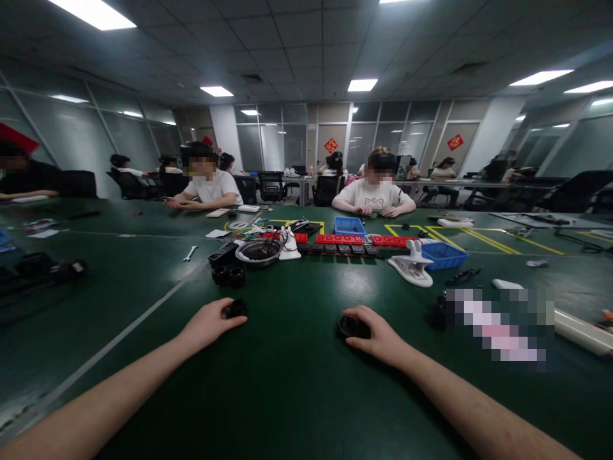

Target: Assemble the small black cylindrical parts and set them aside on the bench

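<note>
My left hand [215, 321] curls its thumb and fingers around a small black cylindrical part [237, 308] on the green tabletop. Just beyond it stand similar black round parts [228, 276] beside a black box-shaped piece [223, 254]. On the other side, my right hand [376, 335] grips a wider black round part [353, 327], which looks like a cap or lens piece; its exact kind is too dark to tell. A gap of bare table lies between the two hands.
Ahead are a metal bowl [259, 253], red power strips [339, 239], a white clip base [412, 265] and blue bins [443, 255] [348, 225]. A wrench [190, 253] lies left. Two people sit across the table. A long pale tube-like object [582, 331] lies right.
</note>
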`<state>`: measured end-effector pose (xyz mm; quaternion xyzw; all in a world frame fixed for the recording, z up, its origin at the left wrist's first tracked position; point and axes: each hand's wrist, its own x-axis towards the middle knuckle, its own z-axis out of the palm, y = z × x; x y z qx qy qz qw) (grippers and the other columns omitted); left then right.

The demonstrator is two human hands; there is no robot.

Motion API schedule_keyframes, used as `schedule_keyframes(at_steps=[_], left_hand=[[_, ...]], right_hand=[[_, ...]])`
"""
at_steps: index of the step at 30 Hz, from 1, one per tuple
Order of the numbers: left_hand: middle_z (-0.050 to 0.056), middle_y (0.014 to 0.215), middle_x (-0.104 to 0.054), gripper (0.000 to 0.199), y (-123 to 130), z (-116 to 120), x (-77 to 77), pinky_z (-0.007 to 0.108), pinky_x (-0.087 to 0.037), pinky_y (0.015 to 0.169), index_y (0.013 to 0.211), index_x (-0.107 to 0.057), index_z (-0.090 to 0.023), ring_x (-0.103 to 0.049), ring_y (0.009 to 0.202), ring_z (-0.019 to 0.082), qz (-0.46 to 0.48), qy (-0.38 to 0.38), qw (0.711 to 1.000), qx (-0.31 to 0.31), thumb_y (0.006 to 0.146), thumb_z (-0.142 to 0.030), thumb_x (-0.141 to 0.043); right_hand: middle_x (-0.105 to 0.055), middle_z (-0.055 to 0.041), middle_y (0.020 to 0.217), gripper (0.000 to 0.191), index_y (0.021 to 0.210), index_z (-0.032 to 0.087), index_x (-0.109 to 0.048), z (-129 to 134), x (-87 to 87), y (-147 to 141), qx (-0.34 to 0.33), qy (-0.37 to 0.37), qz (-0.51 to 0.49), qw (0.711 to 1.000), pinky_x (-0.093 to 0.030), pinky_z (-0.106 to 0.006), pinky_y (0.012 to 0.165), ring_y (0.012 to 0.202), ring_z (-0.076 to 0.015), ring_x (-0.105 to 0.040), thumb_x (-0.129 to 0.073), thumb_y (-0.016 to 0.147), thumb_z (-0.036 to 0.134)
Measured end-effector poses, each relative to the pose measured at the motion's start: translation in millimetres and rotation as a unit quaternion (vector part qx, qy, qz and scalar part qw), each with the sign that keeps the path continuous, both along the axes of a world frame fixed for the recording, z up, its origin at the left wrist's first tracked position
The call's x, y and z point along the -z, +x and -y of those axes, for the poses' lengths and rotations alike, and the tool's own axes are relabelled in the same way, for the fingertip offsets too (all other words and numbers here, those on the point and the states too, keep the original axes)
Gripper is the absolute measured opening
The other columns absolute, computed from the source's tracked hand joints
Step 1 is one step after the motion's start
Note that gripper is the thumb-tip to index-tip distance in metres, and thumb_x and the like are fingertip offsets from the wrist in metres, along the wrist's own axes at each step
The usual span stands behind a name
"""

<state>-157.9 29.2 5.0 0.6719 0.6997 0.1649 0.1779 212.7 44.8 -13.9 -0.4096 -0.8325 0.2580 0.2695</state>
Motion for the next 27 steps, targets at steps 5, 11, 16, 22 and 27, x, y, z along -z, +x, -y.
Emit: schedule_keyframes(at_steps=[5, 11, 16, 22, 27], left_hand=[[0.011, 0.087, -0.062, 0.057, -61.1, -15.3, 3.5, 0.031, -0.042, 0.057, 0.093, -0.056, -0.012, -0.058, 0.077, 0.028, -0.048, 0.022, 0.994, -0.097, 0.062, -0.059, -0.051], [0.014, 0.089, -0.062, 0.054, -73.9, -36.0, 8.8, 0.033, -0.044, 0.061, 0.089, -0.057, -0.014, -0.059, 0.08, 0.03, -0.059, 0.045, 0.99, -0.118, 0.06, -0.059, -0.051], [0.013, 0.093, -0.062, 0.057, -78.3, -35.3, 11.5, 0.032, -0.045, 0.064, 0.094, -0.057, -0.014, -0.059, 0.082, 0.028, -0.063, 0.046, 0.991, -0.107, 0.06, -0.06, -0.05], [0.017, 0.104, -0.053, 0.071, -66.6, -23.4, -4.1, 0.042, -0.041, 0.076, 0.107, -0.051, -0.011, -0.049, 0.098, 0.035, -0.091, 0.073, 0.984, -0.134, 0.056, -0.06, -0.054], [0.01, 0.11, -0.045, 0.061, 21.4, 14.0, -22.6, 0.041, -0.039, 0.083, 0.116, -0.042, -0.02, -0.043, 0.103, 0.029, -0.119, 0.277, 0.953, -0.015, 0.067, -0.056, -0.05]], right_hand=[[-0.053, -0.0058, 0.098, 0.042, 0.106, 0.018, -0.05, 0.1, 1.3, -1.5, -0.007, 0.003, 0.021, 1.0, -0.041, -0.033, 0.08, 0.089, -0.0194, -0.051, -0.06, 0.066, 0.027], [-0.054, -0.007, 0.101, 0.042, 0.107, 0.017, -0.049, 2.3, 0.7, -2.0, 0.005, 0.006, 0.037, 0.999, -0.039, -0.035, 0.083, 0.092, -0.02, -0.05, -0.059, 0.068, 0.029], [-0.054, -0.0069, 0.101, 0.042, 0.108, 0.018, -0.049, 2.5, -0.1, -1.6, -0.003, 0.015, 0.041, 0.999, -0.039, -0.035, 0.082, 0.093, -0.0204, -0.05, -0.058, 0.068, 0.03], [-0.053, -0.0076, 0.105, 0.046, 0.11, 0.018, -0.047, -0.5, 6.0, 1.0, -0.001, 0.017, 0.026, 1.0, -0.038, -0.036, 0.085, 0.096, -0.0213, -0.049, -0.059, 0.068, 0.031], [-0.054, -0.0088, 0.105, 0.054, 0.116, 0.018, -0.043, 1.2, 8.5, -2.9, 0.007, 0.002, 0.017, 1.0, -0.038, -0.038, 0.085, 0.096, -0.0227, -0.05, -0.061, 0.066, 0.031]])
